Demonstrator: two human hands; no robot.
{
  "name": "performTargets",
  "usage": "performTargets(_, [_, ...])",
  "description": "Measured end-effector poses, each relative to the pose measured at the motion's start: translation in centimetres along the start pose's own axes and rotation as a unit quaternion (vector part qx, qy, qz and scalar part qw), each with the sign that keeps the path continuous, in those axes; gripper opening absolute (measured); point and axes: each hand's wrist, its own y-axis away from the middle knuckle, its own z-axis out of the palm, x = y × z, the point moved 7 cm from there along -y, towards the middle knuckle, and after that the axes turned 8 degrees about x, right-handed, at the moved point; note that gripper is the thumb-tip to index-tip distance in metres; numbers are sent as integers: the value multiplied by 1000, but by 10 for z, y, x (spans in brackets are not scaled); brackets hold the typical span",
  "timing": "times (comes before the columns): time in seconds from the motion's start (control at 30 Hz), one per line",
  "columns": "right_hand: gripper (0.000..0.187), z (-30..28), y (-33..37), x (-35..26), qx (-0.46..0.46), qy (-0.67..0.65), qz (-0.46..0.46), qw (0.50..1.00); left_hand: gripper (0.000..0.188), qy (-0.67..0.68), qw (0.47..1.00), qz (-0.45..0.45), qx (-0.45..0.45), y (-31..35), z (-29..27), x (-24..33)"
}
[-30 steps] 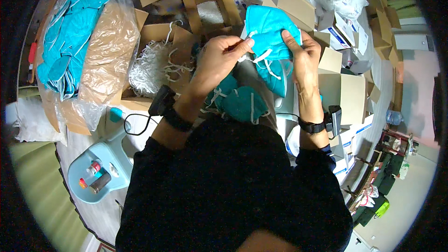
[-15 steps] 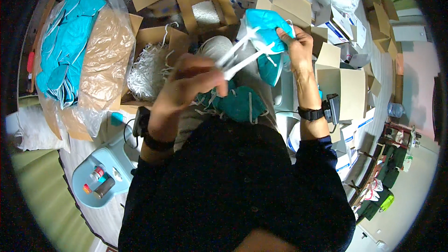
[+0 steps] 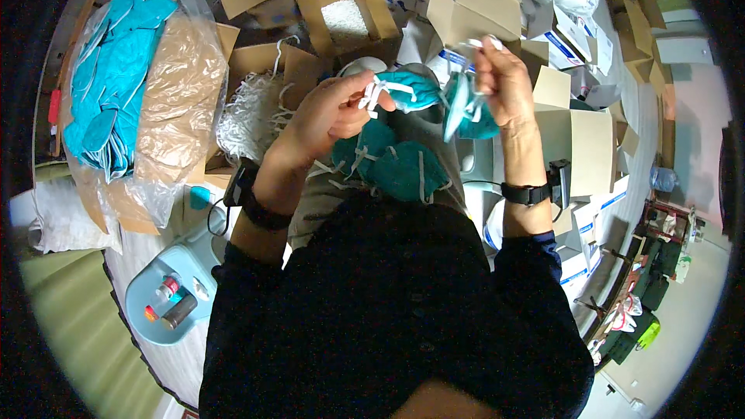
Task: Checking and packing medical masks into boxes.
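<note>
Left hand (image 3: 330, 112) pinched shut on a teal mask's (image 3: 410, 89) white strap; right hand (image 3: 497, 81) clamped on another folded teal mask (image 3: 466, 112). Half a second ago, both shared one mask.

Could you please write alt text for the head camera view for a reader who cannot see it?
A person's left hand and right hand each hold a teal face mask with white straps above more teal masks on the lap. Open cardboard boxes surround them, and a plastic-lined box of teal masks stands on the left.
</note>
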Motion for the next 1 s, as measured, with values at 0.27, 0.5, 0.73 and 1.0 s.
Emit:
performTargets(0.27, [23, 112, 52, 24, -351, 230, -51, 906, 28, -190, 979, 29, 65, 8, 10, 15])
performTargets(0.5, [13, 96, 36, 21, -232, 211, -174, 933, 32, -216, 974, 62, 21, 1, 2, -1])
performTargets(0.73, [18, 48, -8, 14, -22, 353, -270, 895, 31, -166, 981, 34, 95, 5, 12, -19])
performTargets(1.0, [23, 25, -37, 21, 49, 445, -276, 850, 33, -148, 975, -22, 163, 50, 7, -35])
